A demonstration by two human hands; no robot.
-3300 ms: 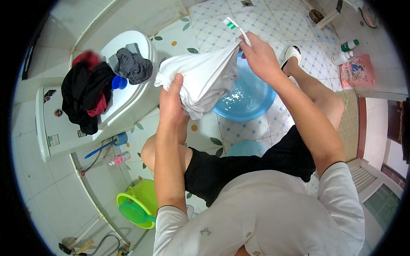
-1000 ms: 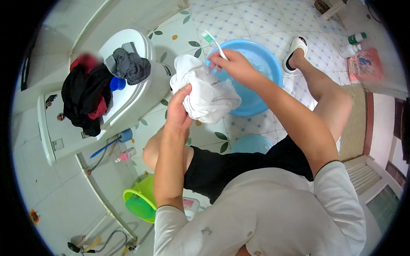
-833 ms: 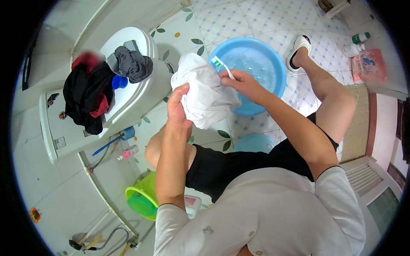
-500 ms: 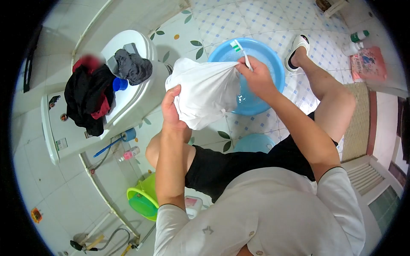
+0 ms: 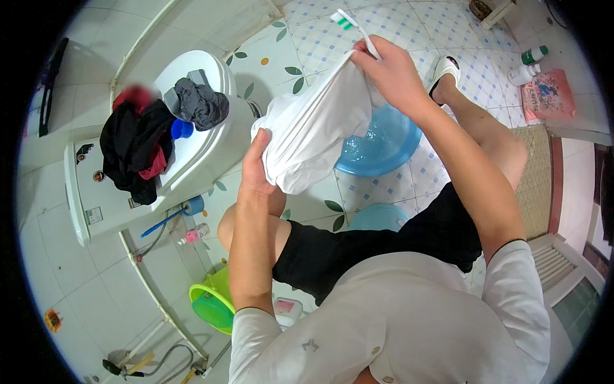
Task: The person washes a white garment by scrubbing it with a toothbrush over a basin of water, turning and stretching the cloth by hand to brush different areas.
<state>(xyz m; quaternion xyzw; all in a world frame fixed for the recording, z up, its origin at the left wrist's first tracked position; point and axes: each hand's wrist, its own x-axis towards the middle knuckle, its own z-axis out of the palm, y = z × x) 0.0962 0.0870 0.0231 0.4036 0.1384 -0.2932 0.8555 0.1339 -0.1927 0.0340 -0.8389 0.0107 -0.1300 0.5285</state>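
Observation:
A white cloth garment (image 5: 313, 131) is stretched between my two hands, in front of my knees. My left hand (image 5: 257, 169) grips its left edge, thumb on top and the other fingers hidden beneath. Pinched in my right hand (image 5: 398, 75) is the upper right corner of the cloth, together with a toothbrush (image 5: 362, 33) that has white and green bristles and points up and left. Behind and below the cloth stands a blue basin (image 5: 377, 153) with water in it, partly covered by the garment and my right hand.
To the left, a closed toilet (image 5: 220, 77) bears dark and red clothes (image 5: 131, 150), a grey cloth (image 5: 203, 105) and a blue cup (image 5: 181, 128). A green bucket (image 5: 214, 304) stands low left. Bottles (image 5: 524, 74) and a pink bag (image 5: 549, 96) are at the right wall.
My right hand has risen away from me with the cloth corner and toothbrush, pulling the garment up into a peak. My left hand has barely moved.

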